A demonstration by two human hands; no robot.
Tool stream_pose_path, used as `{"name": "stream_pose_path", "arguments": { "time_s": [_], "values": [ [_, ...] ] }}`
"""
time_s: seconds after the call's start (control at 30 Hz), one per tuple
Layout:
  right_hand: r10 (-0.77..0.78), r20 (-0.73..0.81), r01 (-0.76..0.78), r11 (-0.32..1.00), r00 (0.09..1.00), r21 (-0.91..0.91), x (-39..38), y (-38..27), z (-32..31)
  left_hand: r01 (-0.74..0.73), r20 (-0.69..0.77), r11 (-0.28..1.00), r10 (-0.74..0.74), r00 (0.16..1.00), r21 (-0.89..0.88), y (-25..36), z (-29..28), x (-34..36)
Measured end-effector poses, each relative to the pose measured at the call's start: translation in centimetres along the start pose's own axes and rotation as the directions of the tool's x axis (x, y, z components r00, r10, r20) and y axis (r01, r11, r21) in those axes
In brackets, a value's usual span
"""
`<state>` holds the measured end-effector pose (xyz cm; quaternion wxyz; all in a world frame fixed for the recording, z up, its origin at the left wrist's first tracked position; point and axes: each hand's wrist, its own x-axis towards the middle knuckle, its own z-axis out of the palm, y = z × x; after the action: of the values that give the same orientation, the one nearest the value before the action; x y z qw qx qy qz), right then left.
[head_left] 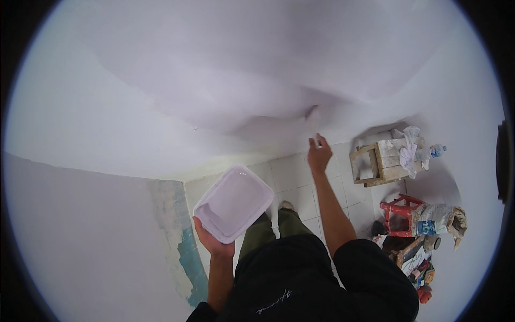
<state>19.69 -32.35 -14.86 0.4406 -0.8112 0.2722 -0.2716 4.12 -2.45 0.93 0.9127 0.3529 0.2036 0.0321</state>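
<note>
My left hand [214, 244] is closed on the near-left corner of a white rectangular paint tray [261, 211]. Pale lilac paint lies in the tray, which is held out in front of my legs. Farther forward and to the right, my right hand [320, 155] pinches the pale handle of a paintbrush [313, 114]. The brush's dark tip is at the wall [214, 75] in front of me; its outline is blurred and blends with the pale surface.
To the right stands a paint-spotted wooden stool [390, 158] bearing crumpled plastic and a water bottle [437, 151]. Nearer are a red plastic stool [399, 217], an opened sack [437, 220] and assorted tools. Teal paint shows on the left wall [190, 263]. White tiles [292, 177] cover the floor.
</note>
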Motion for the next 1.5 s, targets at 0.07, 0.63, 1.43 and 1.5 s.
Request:
{"name": "stream_pose_path", "arguments": {
  "time_s": [0.07,0.63,1.43,1.5],
  "values": [
    [-0.018,0.026,0.018,1.0,1.0,0.004,-2.5,-1.7,2.6,0.004,-0.029,1.0,-0.004,1.0,-0.007,0.0,0.0,-0.2],
    [-0.158,0.382,0.144,0.987,0.911,0.065,0.8,-4.2,-0.8,-0.069,-0.024,0.998,0.069,0.997,-0.011,0.8,0.0,0.3],
    [-0.174,0.418,0.051,0.956,0.891,0.29,-10.5,-13.2,8.0,-0.03,-0.004,0.999,0.03,1.0,-0.039,1.2,-0.5,0.1],
    [-0.203,0.405,0.093,0.957,0.891,0.274,-8.7,-13.5,7.5,-0.039,0.0,0.999,0.039,0.999,-0.021,1.7,-0.5,0.1]
  ]
}}
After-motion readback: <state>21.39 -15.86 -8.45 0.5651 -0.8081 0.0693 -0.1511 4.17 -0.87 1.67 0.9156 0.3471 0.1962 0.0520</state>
